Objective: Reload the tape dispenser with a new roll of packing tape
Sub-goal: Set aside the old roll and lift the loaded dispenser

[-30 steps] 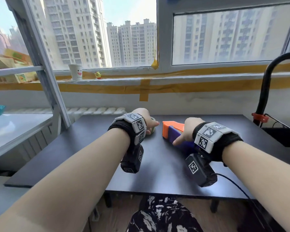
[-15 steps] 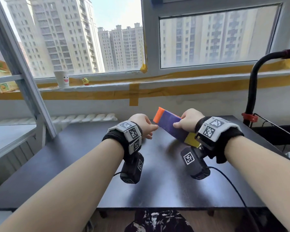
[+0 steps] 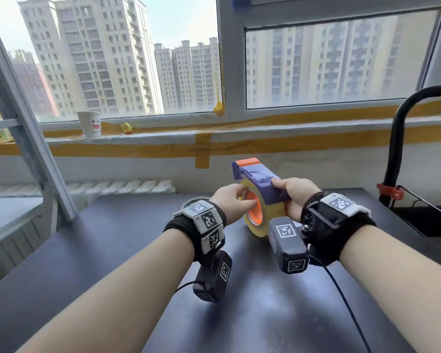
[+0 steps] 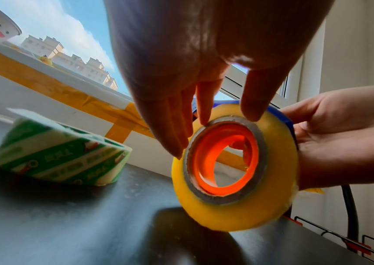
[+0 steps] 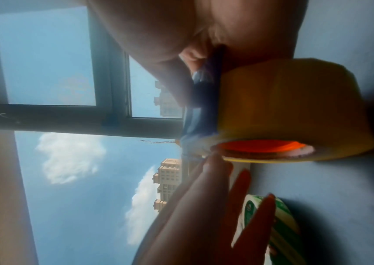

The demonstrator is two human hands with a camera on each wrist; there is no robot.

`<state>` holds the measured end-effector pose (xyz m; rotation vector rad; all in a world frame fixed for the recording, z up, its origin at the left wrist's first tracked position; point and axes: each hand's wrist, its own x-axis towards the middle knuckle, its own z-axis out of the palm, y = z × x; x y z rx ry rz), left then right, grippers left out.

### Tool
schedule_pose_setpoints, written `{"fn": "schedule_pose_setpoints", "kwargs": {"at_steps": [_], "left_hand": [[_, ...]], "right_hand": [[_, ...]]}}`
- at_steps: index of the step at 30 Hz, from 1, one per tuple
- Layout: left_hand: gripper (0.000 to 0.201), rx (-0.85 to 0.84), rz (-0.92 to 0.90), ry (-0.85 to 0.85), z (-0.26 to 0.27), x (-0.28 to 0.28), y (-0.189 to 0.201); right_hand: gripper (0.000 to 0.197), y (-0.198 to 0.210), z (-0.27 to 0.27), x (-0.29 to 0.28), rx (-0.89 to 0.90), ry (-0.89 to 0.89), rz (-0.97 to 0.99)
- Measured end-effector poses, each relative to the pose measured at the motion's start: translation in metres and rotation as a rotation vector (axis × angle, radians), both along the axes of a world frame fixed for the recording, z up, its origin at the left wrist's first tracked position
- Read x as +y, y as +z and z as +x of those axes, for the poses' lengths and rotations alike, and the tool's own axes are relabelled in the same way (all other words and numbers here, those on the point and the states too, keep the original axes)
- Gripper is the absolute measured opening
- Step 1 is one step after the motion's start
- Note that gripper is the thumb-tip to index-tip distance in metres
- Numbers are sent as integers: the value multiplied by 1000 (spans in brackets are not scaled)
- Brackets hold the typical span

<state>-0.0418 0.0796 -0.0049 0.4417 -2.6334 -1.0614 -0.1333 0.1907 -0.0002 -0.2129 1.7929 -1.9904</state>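
- My right hand (image 3: 294, 192) is wrapped around the purple plastic body of the tape dispenser (image 3: 259, 179), thumb on its top edge and fingers curled underneath, holding it up above the dark tabletop (image 3: 112, 250).
- The dispenser is a flat, angular shell with a bright orange tip (image 3: 247, 162) at its far end, pointing toward the window.
- A roll of packing tape (image 4: 238, 211) sits on the dispenser's orange hub (image 4: 222, 157); the roll is thick, glossy and translucent yellow, with a grey cardboard core ring around the smooth orange plastic.
- The roll stands on edge, its open face turned to the left, its lower rim close to the tabletop; I cannot tell whether it touches.
- My left hand (image 3: 229, 200) is spread, fingers straight and apart, the fingertips (image 4: 204, 114) resting against the upper part of the roll's face at the core ring; it grips nothing.
- A second roll (image 4: 61, 159) lies flat on the tabletop to the left, near the far edge, wrapped in a green and white striped printed label; it is apart from both hands.
- The tabletop is matte and dark grey, with soft reflections.
- On the window sill at the far left stand a white paper cup (image 3: 89, 123) with a smiling face and a small yellow figurine (image 3: 126, 128).
- Strips of yellow-brown tape (image 3: 203, 149) run along the sill and wall.
- A black curved tube (image 3: 397, 138) with a red clamp rises at the far right.
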Motion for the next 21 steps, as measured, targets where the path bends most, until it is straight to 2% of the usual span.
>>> {"fn": "schedule_pose_setpoints", "kwargs": {"at_steps": [3, 6, 7, 9, 11, 18, 21], "left_hand": [[34, 13, 15, -37, -4, 4, -2], [54, 17, -7, -79, -9, 7, -3], [55, 3, -33, -96, -11, 8, -3], [43, -26, -123, -112, -15, 9, -3], [37, -36, -189, -117, -20, 7, -7], [53, -78, -220, -137, -27, 12, -12], [40, -101, -230, -155, -31, 9, -13]], "right_hand": [[39, -2, -2, -1, -32, -14, -60], [34, -4, -3, -3, -63, 9, -124], [30, -5, -4, -3, -63, 11, -137], [20, -6, -8, -3, -50, 26, -147], [20, -7, -13, 1, -52, 40, -161], [30, -15, -22, 9, -83, 114, -148], [30, -13, -23, 8, -118, 69, -177]]}}
